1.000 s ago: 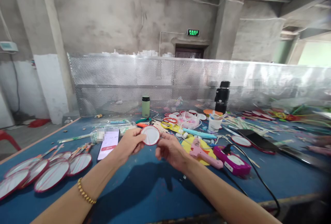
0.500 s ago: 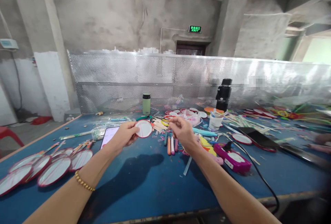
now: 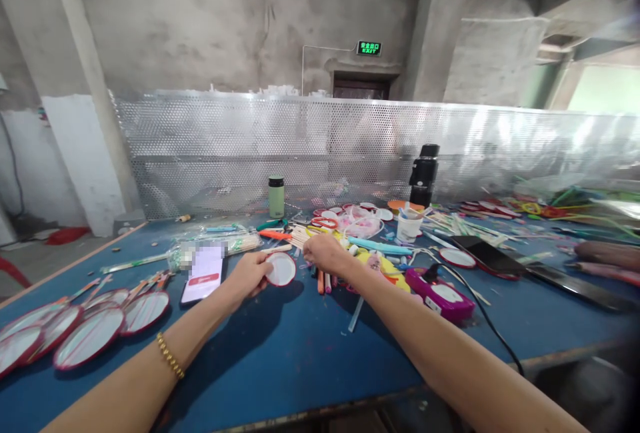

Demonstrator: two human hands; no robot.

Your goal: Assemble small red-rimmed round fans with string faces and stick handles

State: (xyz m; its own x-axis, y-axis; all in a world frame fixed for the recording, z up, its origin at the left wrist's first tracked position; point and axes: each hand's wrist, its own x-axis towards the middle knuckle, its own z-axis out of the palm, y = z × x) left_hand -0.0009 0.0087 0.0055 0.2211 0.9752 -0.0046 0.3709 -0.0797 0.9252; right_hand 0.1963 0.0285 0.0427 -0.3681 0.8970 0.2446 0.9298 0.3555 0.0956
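Note:
My left hand pinches the edge of a small round white disc with a red rim, held above the blue table. To its right, my right hand reaches down with bent fingers drawn together at a bundle of thin wooden sticks. Its fingertips point away from me, and what they grip, if anything, is hidden. Several coloured markers lie just under that hand. On the left of the table lies an overlapping group of similar red-rimmed discs with stick handles.
A phone lies by my left forearm. Beyond stand a green bottle, a black flask and a white cup. A purple device with a black cable sits right of my right arm. Another person's hand shows at far right.
My right hand has moved left and down to the wooden sticks, its fingers closer together. My left hand still holds the disc, now slightly lower. The view has shifted a little to the right.

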